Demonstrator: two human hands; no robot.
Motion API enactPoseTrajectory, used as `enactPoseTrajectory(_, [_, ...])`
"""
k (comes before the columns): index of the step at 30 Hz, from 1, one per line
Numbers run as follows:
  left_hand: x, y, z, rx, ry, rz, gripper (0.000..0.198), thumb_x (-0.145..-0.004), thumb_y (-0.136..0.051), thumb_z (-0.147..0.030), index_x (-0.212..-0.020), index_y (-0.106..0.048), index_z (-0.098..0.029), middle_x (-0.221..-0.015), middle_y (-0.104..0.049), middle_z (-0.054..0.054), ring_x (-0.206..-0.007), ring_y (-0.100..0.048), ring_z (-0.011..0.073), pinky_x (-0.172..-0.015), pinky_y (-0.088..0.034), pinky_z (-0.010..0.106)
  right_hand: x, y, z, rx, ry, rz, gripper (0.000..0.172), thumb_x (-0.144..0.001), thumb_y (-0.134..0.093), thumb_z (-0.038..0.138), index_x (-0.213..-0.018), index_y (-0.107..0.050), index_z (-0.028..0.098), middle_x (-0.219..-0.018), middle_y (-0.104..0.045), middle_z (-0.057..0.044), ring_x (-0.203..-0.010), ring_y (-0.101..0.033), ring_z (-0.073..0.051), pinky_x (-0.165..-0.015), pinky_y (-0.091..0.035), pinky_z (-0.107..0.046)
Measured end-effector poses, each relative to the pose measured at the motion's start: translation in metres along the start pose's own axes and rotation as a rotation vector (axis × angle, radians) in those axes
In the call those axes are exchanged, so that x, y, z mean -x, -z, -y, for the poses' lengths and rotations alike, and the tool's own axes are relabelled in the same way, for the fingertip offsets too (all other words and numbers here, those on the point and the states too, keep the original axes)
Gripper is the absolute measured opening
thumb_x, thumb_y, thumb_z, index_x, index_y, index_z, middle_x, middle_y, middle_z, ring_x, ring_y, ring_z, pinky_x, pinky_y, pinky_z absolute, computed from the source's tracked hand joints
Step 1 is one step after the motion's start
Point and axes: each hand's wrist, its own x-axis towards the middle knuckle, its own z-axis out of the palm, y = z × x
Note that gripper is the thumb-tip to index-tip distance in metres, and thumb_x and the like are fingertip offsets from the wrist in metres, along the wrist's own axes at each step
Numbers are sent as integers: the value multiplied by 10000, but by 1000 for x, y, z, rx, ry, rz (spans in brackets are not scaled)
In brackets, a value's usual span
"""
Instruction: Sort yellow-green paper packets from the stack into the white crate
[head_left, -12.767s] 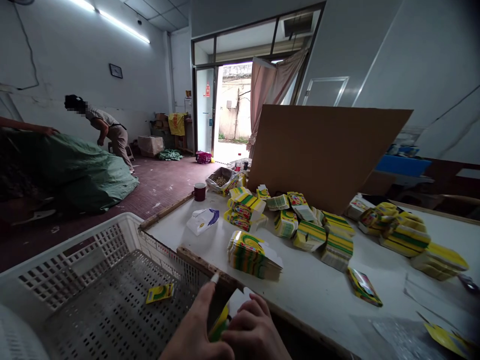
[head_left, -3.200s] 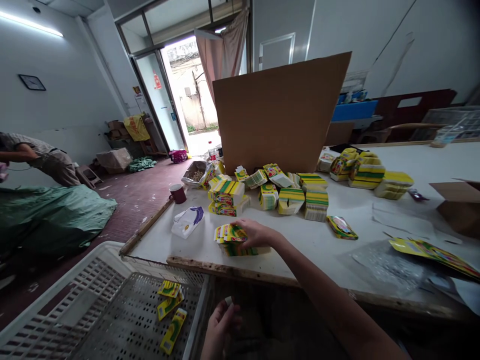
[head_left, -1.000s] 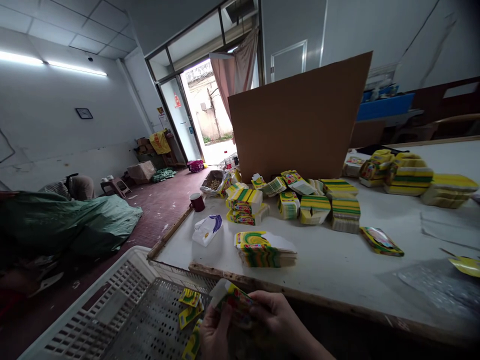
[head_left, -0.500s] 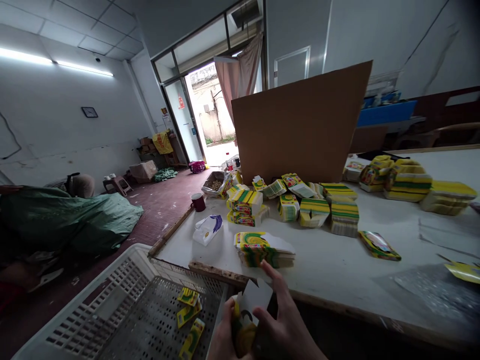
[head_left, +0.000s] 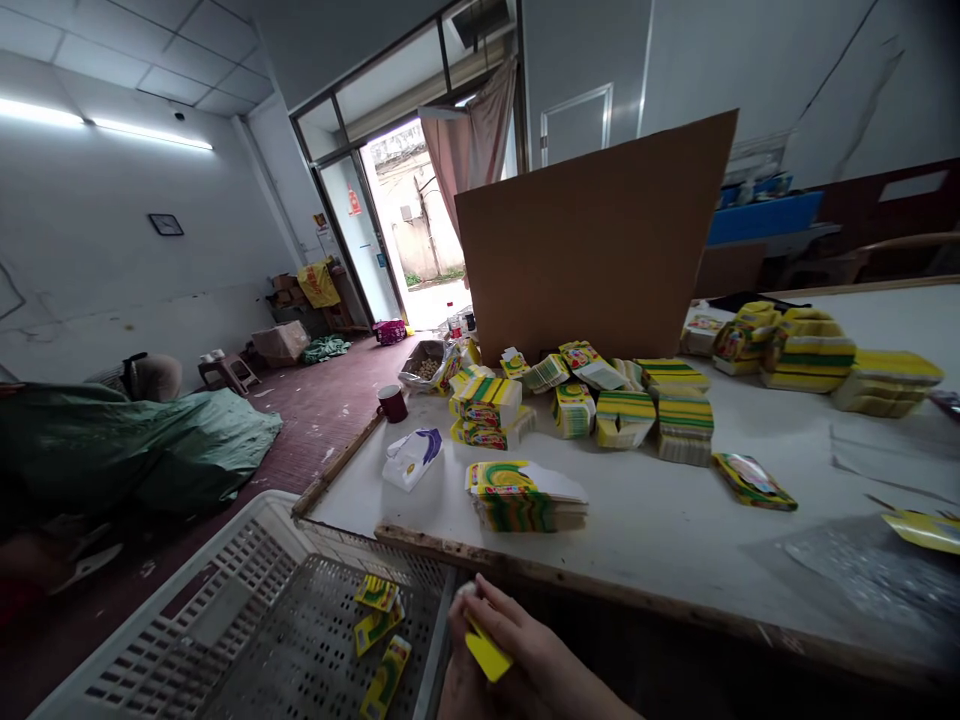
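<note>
Low in the view, beside the crate, my left hand (head_left: 459,665) and my right hand (head_left: 536,655) are closed together around a small yellow cardboard box (head_left: 489,652). A yellow flap of it sticks out between my hands; the rest is mostly covered by my fingers. On the table just beyond lies a fanned stack of flat yellow-and-green cartons (head_left: 525,495). To the left, a white plastic crate (head_left: 217,605) has several small yellow boxes (head_left: 387,678) lying on its perforated bottom.
A white table (head_left: 645,540) with a worn wooden edge bears more carton stacks (head_left: 686,425), a tissue pack (head_left: 412,458), a dark red mug (head_left: 392,403) and clear plastic wrap (head_left: 870,570). A large cardboard sheet (head_left: 585,265) stands behind. Green cloth (head_left: 135,450) covers the floor at left.
My right hand has come down and inward over the box, closer to my left hand. The raised white flap no longer shows; a yellow flap now does. The view has shifted slightly.
</note>
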Motion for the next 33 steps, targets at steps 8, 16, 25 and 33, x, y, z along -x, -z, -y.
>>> enactPoseTrajectory(8, [-11, 12, -10, -218, -75, 66, 517, -626, -692, -331, -1109, -578, -186, -985, -675, 138, -881, -653, 329, -776, -504, 395, -3, 18, 11, 235, -54, 77, 642, -854, -492, 169, -1473, -339, 242, -1603, -91, -125, -1444, -227, -260, -1151, -261, -432])
enactPoseTrajectory(16, [-15, 39, -24, -71, 29, 302, 679, -481, -802, -294, -1125, -615, -188, -967, -713, 89, -874, -688, 260, -783, -534, 272, 5, 49, 37, 281, -199, 214, 343, -699, -698, 202, -1020, -753, 310, -1429, -514, -72, -1337, -441, -295, -1071, -356, -451])
enactPoseTrajectory(25, [-31, 50, -15, -354, 18, -8, 619, -627, -686, -421, -1176, -572, -159, -1088, -684, 159, -1021, -637, 355, -907, -499, 446, -16, 47, 27, 313, -40, -237, 552, -725, -705, 264, -1248, -549, 176, -1193, -650, -112, -1050, -635, -230, -919, -499, -366])
enactPoseTrajectory(33, [-49, 84, 18, -626, 29, -174, 829, -723, -600, -568, -1323, -397, -32, -1316, -484, 309, -1268, -438, 445, -1044, -350, 552, -83, 117, 23, 648, -147, -434, 385, -746, -646, 121, -1130, -612, 133, -967, -670, -109, -1000, -580, -272, -913, -435, -430])
